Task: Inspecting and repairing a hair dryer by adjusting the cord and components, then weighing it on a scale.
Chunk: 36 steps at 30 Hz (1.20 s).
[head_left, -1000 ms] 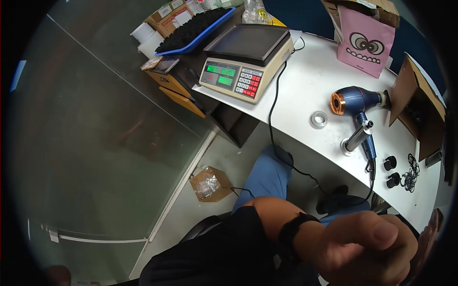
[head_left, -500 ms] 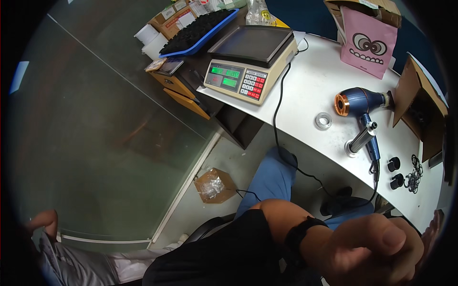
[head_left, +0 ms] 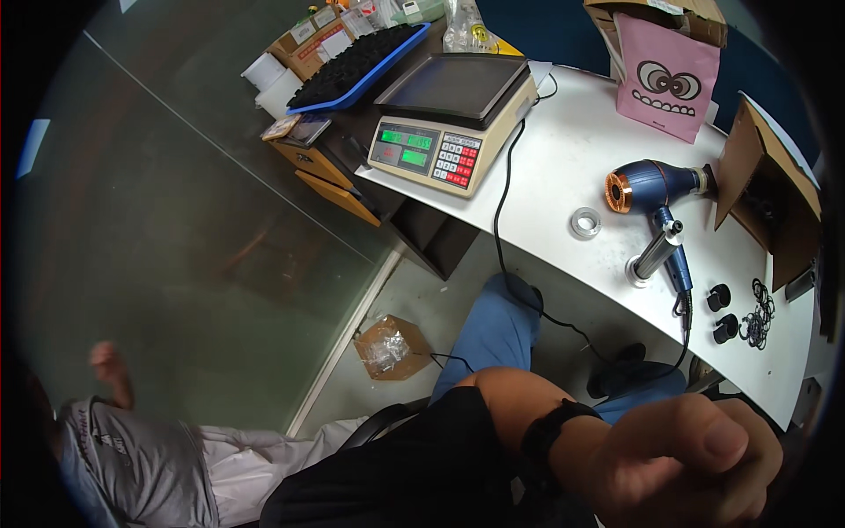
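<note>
My left hand (head_left: 687,458) is held close at the lower right, its fingers curled and its thumb laid over them. Whatever may be inside the fist is hidden. A black band (head_left: 562,424) circles that wrist. My right hand is out of view. Beyond the fist, on the white table (head_left: 563,150), lies a blue hair dryer (head_left: 664,184) with a copper-coloured rim. A silver metal cylinder (head_left: 656,253) stands against its handle, near a clear ring-shaped roll (head_left: 585,223). Two black cuff-like pieces (head_left: 722,312) sit beside a heap of thin black rings (head_left: 759,321).
A weighing scale (head_left: 400,157) stands at the table's left end, its black cord hanging over the edge. Farther back are a pink bag (head_left: 664,79) and an open cardboard box (head_left: 735,189). A small carton (head_left: 409,361) lies on the floor. Another person (head_left: 141,466) is at lower left.
The fingers at the right edge have left the view. The other person has shifted farther into view, with a hand raised. The table scene has moved slightly left; my left fist keeps its place.
</note>
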Available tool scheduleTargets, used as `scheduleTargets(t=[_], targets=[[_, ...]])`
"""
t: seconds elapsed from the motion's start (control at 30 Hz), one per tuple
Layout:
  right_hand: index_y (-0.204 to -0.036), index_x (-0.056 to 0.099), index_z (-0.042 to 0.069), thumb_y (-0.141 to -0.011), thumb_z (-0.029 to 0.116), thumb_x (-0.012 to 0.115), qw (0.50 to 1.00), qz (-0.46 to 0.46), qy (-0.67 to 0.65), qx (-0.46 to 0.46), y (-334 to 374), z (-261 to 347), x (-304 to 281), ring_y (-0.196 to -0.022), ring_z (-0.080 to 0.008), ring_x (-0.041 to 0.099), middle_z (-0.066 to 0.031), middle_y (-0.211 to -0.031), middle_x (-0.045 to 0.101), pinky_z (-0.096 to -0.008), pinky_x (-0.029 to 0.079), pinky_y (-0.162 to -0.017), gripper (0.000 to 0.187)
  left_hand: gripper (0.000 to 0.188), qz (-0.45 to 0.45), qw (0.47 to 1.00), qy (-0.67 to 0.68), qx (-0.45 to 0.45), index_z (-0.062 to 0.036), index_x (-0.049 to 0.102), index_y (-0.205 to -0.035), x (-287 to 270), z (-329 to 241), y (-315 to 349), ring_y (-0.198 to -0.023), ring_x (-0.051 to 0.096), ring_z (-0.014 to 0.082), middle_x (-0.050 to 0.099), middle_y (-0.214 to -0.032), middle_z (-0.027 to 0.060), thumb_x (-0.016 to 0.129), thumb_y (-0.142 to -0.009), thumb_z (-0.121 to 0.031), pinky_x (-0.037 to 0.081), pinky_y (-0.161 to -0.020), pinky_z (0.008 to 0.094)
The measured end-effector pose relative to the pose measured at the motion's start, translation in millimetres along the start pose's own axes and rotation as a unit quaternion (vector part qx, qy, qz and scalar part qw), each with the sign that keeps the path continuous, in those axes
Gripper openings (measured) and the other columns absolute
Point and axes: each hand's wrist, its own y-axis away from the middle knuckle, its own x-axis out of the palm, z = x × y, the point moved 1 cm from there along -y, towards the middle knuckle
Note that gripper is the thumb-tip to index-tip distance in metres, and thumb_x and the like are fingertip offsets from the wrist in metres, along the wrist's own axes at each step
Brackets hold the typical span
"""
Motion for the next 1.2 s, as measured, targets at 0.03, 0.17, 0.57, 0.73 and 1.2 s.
scheduleTargets(t=[0.03,0.17,0.57,0.73,1.2], targets=[[-0.13,0.066,-0.007,-0.084,0.026,0.082,1.0,0.004,0.0,0.001,-0.4,-1.4,1.1,-0.094,-0.0213,0.07,-0.0165,-0.106,0.074,-0.0335,0.054,-0.091,0.058,0.045,-0.001,1.0,-0.001,0.003,-0.0042,0.056,-0.088,0.5,0.7,0.5,-0.075,0.059,0.0211,0.058,-0.081,0.0092,0.058,-0.104,-0.047,0.05,-0.096,0.0501],[-0.13,0.066,-0.007,-0.084,0.025,0.082,1.0,0.02,-0.003,0.003,-3.4,-6.0,5.7,-0.094,-0.0214,0.07,-0.0167,-0.105,0.074,-0.0334,0.055,-0.091,0.058,0.045,-0.006,1.0,-0.009,0.014,-0.0042,0.056,-0.088,-4.3,8.4,-2.3,-0.075,0.06,0.0208,0.058,-0.081,0.0095,0.057,-0.104,-0.047,0.05,-0.097,0.0496],[-0.128,0.068,-0.007,-0.083,0.023,0.084,0.994,-0.08,0.07,0.008,59.6,35.6,-84.9,-0.092,-0.0217,0.071,-0.0173,-0.104,0.076,-0.0333,0.056,-0.09,0.056,0.045,0.035,0.991,0.125,0.029,-0.0043,0.054,-0.089,39.2,-54.8,-35.9,-0.077,0.06,0.0199,0.058,-0.083,0.0104,0.057,-0.104,-0.047,0.05,-0.099,0.048],[-0.115,0.074,-0.009,-0.08,0.013,0.086,0.991,-0.127,-0.02,0.022,83.8,85.9,-57.7,-0.086,-0.0192,0.073,-0.0148,-0.093,0.077,-0.0309,0.058,-0.082,0.043,0.042,0.052,0.974,0.185,0.123,-0.0055,0.053,-0.093,57.6,-32.3,-25.5,-0.08,0.061,0.024,0.06,-0.09,0.0137,0.055,-0.106,-0.045,0.051,-0.095,0.0513],[-0.119,0.075,-0.006,-0.084,0.003,0.084,0.985,-0.142,-0.078,0.054,91.8,93.8,-58.5,-0.091,-0.0179,0.074,-0.0121,-0.097,0.078,-0.0289,0.057,-0.089,0.037,0.03,-0.14,0.99,0.008,0.034,-0.0085,0.056,-0.096,70.8,-34.2,-27.8,-0.096,0.065,0.0303,0.064,-0.1,0.0111,0.049,-0.111,-0.034,0.054,-0.096,0.0547]])
